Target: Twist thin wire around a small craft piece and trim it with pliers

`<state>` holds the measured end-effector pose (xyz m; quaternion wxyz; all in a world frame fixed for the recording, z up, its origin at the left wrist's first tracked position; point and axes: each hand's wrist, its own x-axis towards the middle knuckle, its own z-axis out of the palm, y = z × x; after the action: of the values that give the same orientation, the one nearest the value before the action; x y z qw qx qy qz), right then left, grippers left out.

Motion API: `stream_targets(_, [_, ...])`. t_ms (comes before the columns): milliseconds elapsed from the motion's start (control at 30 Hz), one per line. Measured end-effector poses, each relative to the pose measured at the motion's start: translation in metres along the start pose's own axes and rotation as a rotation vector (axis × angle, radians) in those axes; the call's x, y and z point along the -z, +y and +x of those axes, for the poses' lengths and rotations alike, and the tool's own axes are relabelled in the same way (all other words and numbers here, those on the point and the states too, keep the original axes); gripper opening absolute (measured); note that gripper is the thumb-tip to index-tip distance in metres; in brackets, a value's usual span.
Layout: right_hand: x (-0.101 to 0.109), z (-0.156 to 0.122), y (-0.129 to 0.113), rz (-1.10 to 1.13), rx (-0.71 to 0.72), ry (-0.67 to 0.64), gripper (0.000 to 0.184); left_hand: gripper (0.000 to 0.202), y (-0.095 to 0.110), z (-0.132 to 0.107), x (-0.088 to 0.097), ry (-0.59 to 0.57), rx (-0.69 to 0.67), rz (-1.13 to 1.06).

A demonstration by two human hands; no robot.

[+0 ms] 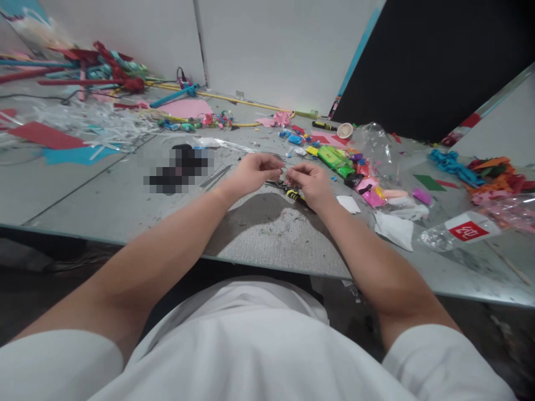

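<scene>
My left hand (256, 171) and my right hand (310, 182) meet over the middle of the grey table (125, 206), fingertips pinched together and almost touching. Something small and thin sits between the pinched fingers; I cannot make out what it is. Under my right hand lies a black and yellow handled tool (294, 195) on the table surface. Both forearms reach forward from my white sleeves.
Coloured craft bits and a green packet (333, 157) crowd the table right of my hands. White paper scraps (395, 229), a clear bag with a red label (466, 230), pink paper (186, 107) and sticks with ribbon (104, 75) lie around. A dark panel (438, 61) stands at back right.
</scene>
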<state>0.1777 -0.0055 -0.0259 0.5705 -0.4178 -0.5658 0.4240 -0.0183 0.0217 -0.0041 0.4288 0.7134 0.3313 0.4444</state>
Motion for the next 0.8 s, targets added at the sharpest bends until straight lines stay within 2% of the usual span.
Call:
stream_targets(233, [0.016, 0.002, -0.008, 0.253, -0.278, -0.264, 0.026, 0.011, 0.003, 0.0, 0.005, -0.155, -0.044, -0.047])
stream_targets(367, [0.015, 0.001, -0.01, 0.324, -0.356, -0.304, 0.016, 0.014, 0.001, 0.0, 0.004, -0.147, -0.039, -0.069])
stream_targets(500, [0.01, -0.001, -0.01, 0.352, -0.362, -0.281, 0.014, 0.02, -0.002, 0.001, 0.005, -0.106, -0.014, -0.038])
stream_targets(600, [0.009, -0.003, -0.01, 0.355, -0.351, -0.277, 0.018, 0.016, -0.003, 0.002, 0.006, -0.126, -0.029, -0.018])
stream_targets(733, [0.01, -0.005, -0.012, 0.289, -0.356, -0.352, 0.021, 0.009, -0.003, 0.002, 0.006, -0.15, -0.113, 0.015])
stream_targets(800, [0.01, -0.005, -0.013, 0.248, -0.345, -0.359, 0.022, 0.009, -0.003, 0.002, 0.005, -0.15, -0.109, 0.023])
